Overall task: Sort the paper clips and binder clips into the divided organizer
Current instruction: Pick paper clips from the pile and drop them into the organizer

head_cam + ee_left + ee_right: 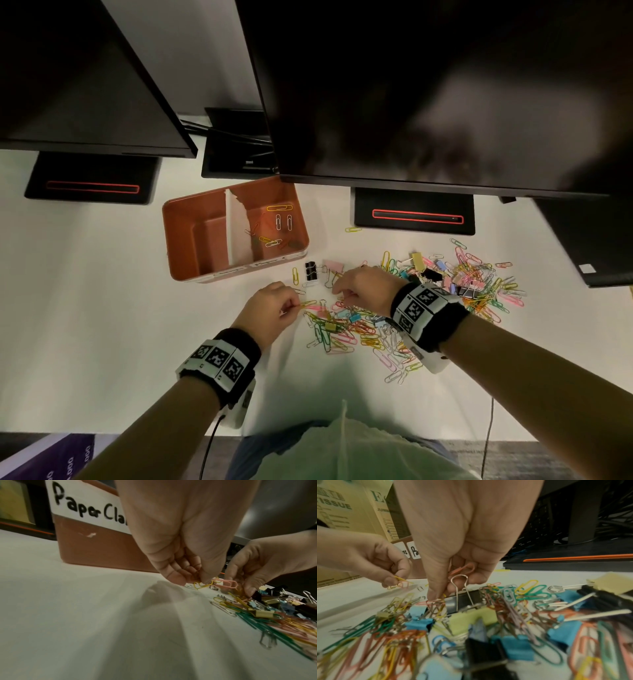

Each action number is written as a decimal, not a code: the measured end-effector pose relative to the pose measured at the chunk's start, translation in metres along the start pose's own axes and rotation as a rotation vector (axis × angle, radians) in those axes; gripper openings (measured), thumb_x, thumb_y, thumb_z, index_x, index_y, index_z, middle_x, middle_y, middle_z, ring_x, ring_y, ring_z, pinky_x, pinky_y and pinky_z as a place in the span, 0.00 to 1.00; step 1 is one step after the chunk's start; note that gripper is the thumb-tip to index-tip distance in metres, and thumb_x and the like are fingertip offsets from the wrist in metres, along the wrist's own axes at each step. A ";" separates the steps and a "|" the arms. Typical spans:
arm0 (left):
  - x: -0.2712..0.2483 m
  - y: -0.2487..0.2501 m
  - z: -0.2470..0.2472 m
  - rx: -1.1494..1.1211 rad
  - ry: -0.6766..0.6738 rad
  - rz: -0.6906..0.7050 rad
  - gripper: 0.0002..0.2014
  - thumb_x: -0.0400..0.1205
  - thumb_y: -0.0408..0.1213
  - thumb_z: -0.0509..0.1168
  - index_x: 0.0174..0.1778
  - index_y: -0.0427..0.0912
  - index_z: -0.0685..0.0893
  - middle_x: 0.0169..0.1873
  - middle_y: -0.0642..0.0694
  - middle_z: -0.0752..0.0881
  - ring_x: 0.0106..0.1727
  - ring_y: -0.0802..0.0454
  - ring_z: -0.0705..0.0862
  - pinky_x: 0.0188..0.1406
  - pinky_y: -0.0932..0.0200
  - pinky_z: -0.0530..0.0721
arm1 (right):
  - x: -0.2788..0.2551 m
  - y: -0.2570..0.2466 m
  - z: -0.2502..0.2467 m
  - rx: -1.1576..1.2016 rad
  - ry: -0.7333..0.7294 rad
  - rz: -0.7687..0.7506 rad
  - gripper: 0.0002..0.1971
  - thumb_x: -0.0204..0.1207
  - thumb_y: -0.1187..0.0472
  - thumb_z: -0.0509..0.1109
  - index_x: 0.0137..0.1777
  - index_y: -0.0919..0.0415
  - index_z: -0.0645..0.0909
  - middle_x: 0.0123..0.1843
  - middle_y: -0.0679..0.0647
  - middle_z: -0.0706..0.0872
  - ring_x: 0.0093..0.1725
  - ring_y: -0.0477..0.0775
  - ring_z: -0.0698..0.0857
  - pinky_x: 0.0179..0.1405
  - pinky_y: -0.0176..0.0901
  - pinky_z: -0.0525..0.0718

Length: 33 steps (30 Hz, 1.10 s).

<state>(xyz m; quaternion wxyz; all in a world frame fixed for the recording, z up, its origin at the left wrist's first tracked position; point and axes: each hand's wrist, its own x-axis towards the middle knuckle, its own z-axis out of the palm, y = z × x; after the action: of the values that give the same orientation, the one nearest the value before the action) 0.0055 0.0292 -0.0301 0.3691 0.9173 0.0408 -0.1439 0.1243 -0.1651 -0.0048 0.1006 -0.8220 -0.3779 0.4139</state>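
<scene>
The orange-brown organizer [181,246] stands behind my hands, split by a white paper divider [236,229]. Its right compartment holds several paper clips [278,222]; nothing shows in the left one. A "Paper Cl…" label [89,509] is on its front wall. My left hand [294,306] pinches a yellow paper clip [202,585] just above the table. My right hand [339,294] keeps pink paper clips [464,568] curled in its fingers while its thumb and fingertip pinch into the mixed pile [411,308]. A black binder clip [310,273] and a pink one [332,265] lie just beyond my hands.
Two dark monitors overhang the back of the white table [102,291]; their black stands [414,212] sit behind the organizer and the pile. A lone yellow clip [352,229] lies near the right stand. A cardboard tissue box [337,507] stands off to the left.
</scene>
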 end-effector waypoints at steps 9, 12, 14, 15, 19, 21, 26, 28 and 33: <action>-0.011 -0.005 -0.003 -0.035 0.022 -0.006 0.03 0.73 0.30 0.71 0.39 0.40 0.84 0.33 0.54 0.75 0.31 0.62 0.75 0.33 0.73 0.74 | 0.006 -0.012 0.005 -0.109 -0.031 -0.027 0.08 0.77 0.64 0.67 0.55 0.61 0.83 0.59 0.56 0.81 0.57 0.56 0.81 0.57 0.43 0.77; -0.013 -0.003 -0.003 -0.037 0.030 -0.004 0.03 0.73 0.30 0.71 0.38 0.41 0.84 0.32 0.57 0.74 0.31 0.60 0.75 0.33 0.71 0.74 | 0.005 -0.014 0.007 -0.116 -0.028 -0.028 0.08 0.78 0.64 0.65 0.55 0.62 0.81 0.58 0.56 0.82 0.57 0.57 0.81 0.56 0.44 0.77; -0.014 0.002 -0.006 -0.047 0.048 0.017 0.04 0.73 0.30 0.71 0.37 0.43 0.83 0.32 0.59 0.74 0.31 0.62 0.75 0.33 0.75 0.72 | 0.004 -0.015 0.007 -0.113 -0.025 -0.023 0.09 0.78 0.62 0.65 0.56 0.61 0.80 0.58 0.56 0.83 0.57 0.56 0.81 0.54 0.43 0.76; -0.014 0.005 -0.009 -0.055 0.062 0.033 0.05 0.73 0.30 0.71 0.37 0.43 0.83 0.32 0.59 0.74 0.31 0.62 0.75 0.34 0.75 0.73 | 0.004 -0.015 0.007 -0.114 -0.029 -0.022 0.09 0.79 0.62 0.65 0.57 0.61 0.80 0.58 0.56 0.83 0.57 0.56 0.81 0.53 0.41 0.75; -0.015 0.025 -0.035 -0.118 0.159 0.083 0.07 0.73 0.29 0.70 0.36 0.45 0.82 0.32 0.54 0.79 0.35 0.61 0.77 0.37 0.73 0.75 | 0.000 -0.020 -0.002 -0.089 -0.020 -0.040 0.08 0.79 0.62 0.65 0.55 0.61 0.82 0.56 0.56 0.84 0.56 0.55 0.82 0.52 0.39 0.75; -0.014 0.035 -0.055 -0.172 0.235 0.069 0.07 0.74 0.29 0.70 0.36 0.45 0.82 0.33 0.52 0.81 0.35 0.58 0.79 0.36 0.70 0.77 | -0.004 -0.025 -0.015 -0.025 0.062 -0.067 0.07 0.78 0.61 0.65 0.53 0.59 0.83 0.53 0.53 0.84 0.50 0.51 0.82 0.53 0.42 0.80; 0.002 0.047 -0.102 -0.198 0.459 -0.035 0.04 0.76 0.33 0.69 0.38 0.47 0.84 0.36 0.52 0.83 0.35 0.61 0.81 0.37 0.73 0.79 | 0.004 -0.062 -0.069 0.138 0.424 -0.219 0.03 0.77 0.60 0.68 0.48 0.56 0.82 0.46 0.45 0.78 0.39 0.36 0.74 0.42 0.24 0.71; 0.013 0.045 -0.111 -0.198 0.505 -0.087 0.03 0.76 0.35 0.70 0.42 0.47 0.85 0.39 0.50 0.85 0.36 0.62 0.82 0.42 0.72 0.82 | 0.017 -0.079 -0.084 0.205 0.523 -0.228 0.03 0.76 0.61 0.69 0.48 0.57 0.82 0.49 0.50 0.81 0.45 0.43 0.79 0.46 0.27 0.75; 0.011 0.048 -0.111 0.016 0.500 -0.099 0.16 0.74 0.38 0.72 0.58 0.43 0.83 0.58 0.49 0.79 0.56 0.55 0.78 0.64 0.55 0.76 | 0.034 -0.085 -0.092 0.337 0.542 -0.153 0.18 0.75 0.57 0.72 0.64 0.54 0.77 0.61 0.52 0.83 0.56 0.49 0.83 0.57 0.41 0.82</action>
<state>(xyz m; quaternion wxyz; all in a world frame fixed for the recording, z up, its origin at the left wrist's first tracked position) 0.0505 0.0708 0.0748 0.3325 0.9242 0.1744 0.0694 0.1606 -0.0690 0.0738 0.3628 -0.8433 -0.3243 0.2281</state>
